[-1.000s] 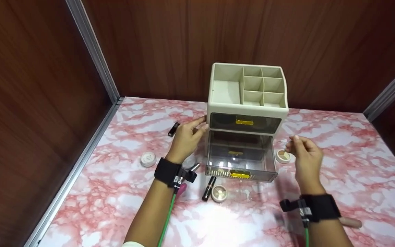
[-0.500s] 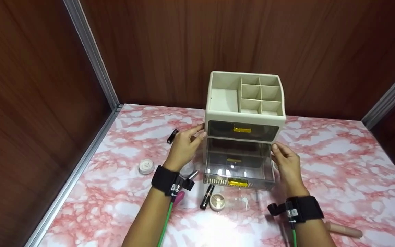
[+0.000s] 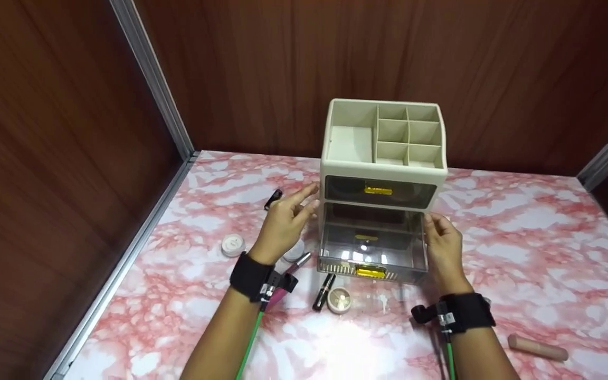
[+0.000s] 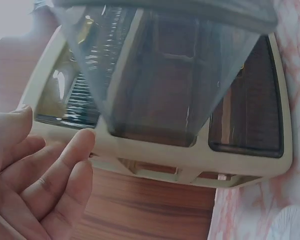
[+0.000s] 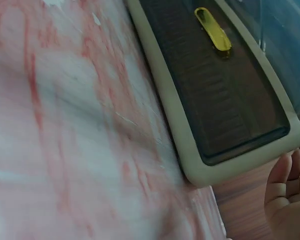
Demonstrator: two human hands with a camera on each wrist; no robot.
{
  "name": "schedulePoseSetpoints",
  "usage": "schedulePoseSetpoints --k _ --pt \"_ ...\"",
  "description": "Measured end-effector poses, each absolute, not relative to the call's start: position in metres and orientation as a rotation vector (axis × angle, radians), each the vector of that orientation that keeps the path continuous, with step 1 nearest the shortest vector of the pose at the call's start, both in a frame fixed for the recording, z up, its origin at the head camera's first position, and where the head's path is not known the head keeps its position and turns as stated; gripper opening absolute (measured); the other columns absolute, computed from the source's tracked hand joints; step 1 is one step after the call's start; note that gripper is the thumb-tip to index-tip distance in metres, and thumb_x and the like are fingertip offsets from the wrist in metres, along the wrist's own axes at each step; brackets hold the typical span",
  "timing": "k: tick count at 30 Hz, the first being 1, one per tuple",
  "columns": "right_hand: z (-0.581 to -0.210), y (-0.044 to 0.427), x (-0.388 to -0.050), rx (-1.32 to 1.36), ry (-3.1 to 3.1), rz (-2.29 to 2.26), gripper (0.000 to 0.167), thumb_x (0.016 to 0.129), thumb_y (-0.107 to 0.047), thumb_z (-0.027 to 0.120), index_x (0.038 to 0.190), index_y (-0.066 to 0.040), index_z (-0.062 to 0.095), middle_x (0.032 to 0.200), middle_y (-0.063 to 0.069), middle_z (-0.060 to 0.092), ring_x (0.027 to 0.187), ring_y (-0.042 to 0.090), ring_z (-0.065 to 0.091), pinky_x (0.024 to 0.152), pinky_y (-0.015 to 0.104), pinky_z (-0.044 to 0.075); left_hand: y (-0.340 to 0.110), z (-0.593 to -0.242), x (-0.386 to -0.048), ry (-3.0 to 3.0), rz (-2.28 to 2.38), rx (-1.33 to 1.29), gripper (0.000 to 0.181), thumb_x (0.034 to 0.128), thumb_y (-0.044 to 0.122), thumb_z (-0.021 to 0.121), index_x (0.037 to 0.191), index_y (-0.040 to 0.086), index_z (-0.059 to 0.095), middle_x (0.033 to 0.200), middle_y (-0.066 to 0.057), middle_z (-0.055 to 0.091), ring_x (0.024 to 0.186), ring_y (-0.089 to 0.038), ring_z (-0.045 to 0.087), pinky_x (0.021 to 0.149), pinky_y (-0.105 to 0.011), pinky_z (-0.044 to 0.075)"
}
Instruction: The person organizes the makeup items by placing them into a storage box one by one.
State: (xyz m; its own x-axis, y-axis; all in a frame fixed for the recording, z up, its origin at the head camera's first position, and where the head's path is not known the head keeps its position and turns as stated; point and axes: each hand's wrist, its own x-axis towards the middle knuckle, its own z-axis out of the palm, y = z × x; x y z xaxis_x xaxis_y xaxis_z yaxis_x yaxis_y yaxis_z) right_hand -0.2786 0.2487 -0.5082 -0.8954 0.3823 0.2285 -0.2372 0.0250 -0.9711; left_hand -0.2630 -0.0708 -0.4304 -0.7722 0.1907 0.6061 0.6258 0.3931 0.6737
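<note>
A cream cosmetics organizer stands upright on the marbled table, with compartments on top. Its see-through middle drawer, with a yellow pull, is slid out toward the person. My left hand is at the organizer's left side, thumb and fingers loosely bent and holding nothing. In the left wrist view its fingertips come close to the cream frame; contact is unclear. On the opposite side, my right hand has its fingertips at the frame's edge beside the drawer. The right wrist view shows those fingers against the cream side, not curled around anything.
Left of the organizer lie a black tube, a white round jar and a silver-ended tube. A black stick and a round compact lie before the drawer. A beige tube lies at right. Wood-look panels enclose the table.
My right hand has moved left from the air beside the organizer to its right side, covering the small round palette there. The left hand stays by the left side. The drawer remains out.
</note>
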Motion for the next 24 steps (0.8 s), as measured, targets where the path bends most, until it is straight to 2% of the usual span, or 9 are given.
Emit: schedulePoseSetpoints --k 3,6,8,10,14,19,24 --pt "-0.509 0.248 -0.28 -0.138 -1.878 1.909 0.02 0.095 -0.028 0.062 0.097 -0.009 0.068 0.079 -0.002 0.059 0.074 0.013 0.051 0.066 0.021 0.044 -0.078 -0.427 -0.252 -2.228 -1.318 -0.73 0.043 0.0989 0.026 0.059 0.136 0.004 0.056 0.125 -0.007 0.064 0.061 -0.004 0.062 0.052 -0.024 0.049" --pt "-0.508 0.248 -0.279 -0.132 -1.879 1.901 0.017 0.096 -0.025 0.061 0.097 -0.008 0.067 0.08 -0.004 0.06 0.076 0.011 0.051 0.067 0.02 0.044 -0.087 -0.422 -0.242 -2.284 -1.229 -0.742 0.041 0.0985 0.024 0.059 0.135 0.007 0.057 0.125 -0.007 0.064 0.073 -0.004 0.065 0.065 -0.021 0.052" --pt "-0.504 0.247 -0.275 -0.114 -1.883 1.898 0.017 0.097 -0.022 0.06 0.099 -0.006 0.066 0.082 -0.005 0.061 0.078 0.011 0.051 0.069 0.02 0.044 -0.095 -0.419 -0.238 -2.332 -1.134 -0.738 0.038 0.0979 0.025 0.06 0.133 0.009 0.06 0.121 -0.005 0.066 0.083 -0.007 0.067 0.076 -0.022 0.053" --pt "-0.497 0.246 -0.27 -0.094 -1.874 1.896 0.018 0.097 -0.02 0.06 0.1 -0.003 0.066 0.082 -0.004 0.06 0.079 0.011 0.05 0.07 0.02 0.043 -0.103 -0.417 -0.237 -2.382 -1.024 -0.729 0.036 0.0973 0.027 0.061 0.13 0.012 0.063 0.117 -0.004 0.068 0.089 -0.01 0.067 0.081 -0.024 0.052" --pt "-0.489 0.246 -0.264 -0.079 -1.841 1.915 0.019 0.097 -0.019 0.06 0.1 -0.002 0.066 0.086 -0.002 0.063 0.084 0.012 0.052 0.074 0.02 0.043 -0.123 -0.413 -0.239 -2.456 -0.83 -0.705 0.034 0.096 0.031 0.063 0.127 0.017 0.066 0.115 -0.004 0.069 0.091 -0.016 0.067 0.084 -0.032 0.052" --pt "-0.502 0.249 -0.273 -0.106 -1.859 1.934 0.015 0.098 -0.023 0.059 0.1 -0.009 0.066 0.094 -0.002 0.064 0.094 0.014 0.054 0.084 0.022 0.044 -0.148 -0.419 -0.238 -2.511 -0.772 -0.652 0.034 0.094 0.03 0.066 0.126 0.017 0.068 0.122 -0.005 0.066 0.105 -0.021 0.064 0.09 -0.038 0.05" --pt "-0.51 0.246 -0.279 -0.092 -1.853 1.915 0.018 0.097 -0.026 0.06 0.1 -0.009 0.066 0.093 -0.001 0.064 0.094 0.015 0.054 0.084 0.022 0.045 -0.166 -0.435 -0.241 -2.612 -0.612 -0.578 0.034 0.0927 0.028 0.069 0.124 0.014 0.068 0.116 -0.007 0.068 0.096 -0.025 0.065 0.08 -0.043 0.052"
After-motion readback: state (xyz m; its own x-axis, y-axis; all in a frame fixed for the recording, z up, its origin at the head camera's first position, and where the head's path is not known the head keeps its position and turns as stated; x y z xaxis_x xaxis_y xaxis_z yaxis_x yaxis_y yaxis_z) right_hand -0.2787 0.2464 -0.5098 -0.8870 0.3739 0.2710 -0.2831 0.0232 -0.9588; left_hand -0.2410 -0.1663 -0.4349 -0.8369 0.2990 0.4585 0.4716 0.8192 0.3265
